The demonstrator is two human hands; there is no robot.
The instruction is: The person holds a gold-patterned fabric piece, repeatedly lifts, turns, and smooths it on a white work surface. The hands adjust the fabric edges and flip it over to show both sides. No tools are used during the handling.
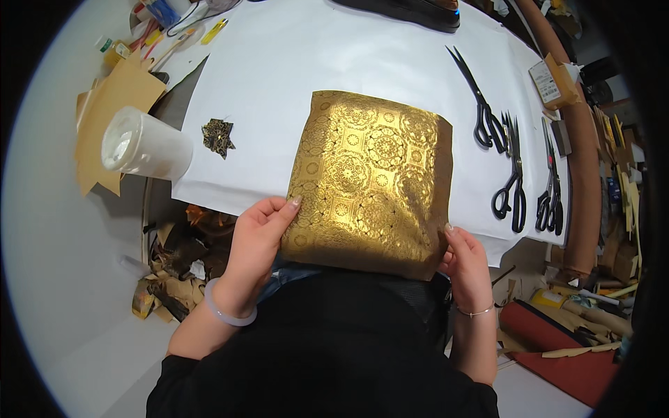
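Note:
A shiny gold sheet point(368, 172), embossed with round medallions and squares, spans the space between my hands. Its exact material is hard to tell. My left hand point(261, 237) pinches the left edge, thumb on top. At the lower right edge, my right hand point(465, 261) grips the sheet between thumb and fingers. The near part of the sheet bows over the table edge close to my body, while its far part lies over the white-covered table point(261, 104). To its left rests a small dark patterned scrap point(218, 137) with frayed threads.
Black-handled scissors point(483, 115) lie on the right, with a second pair of scissors point(512, 183) and smaller cutters point(549, 198) beside them. A white plastic tub point(157, 143) stands at the left edge near brown paper sheets point(120, 109). A cardboard box point(551, 81) sits far right.

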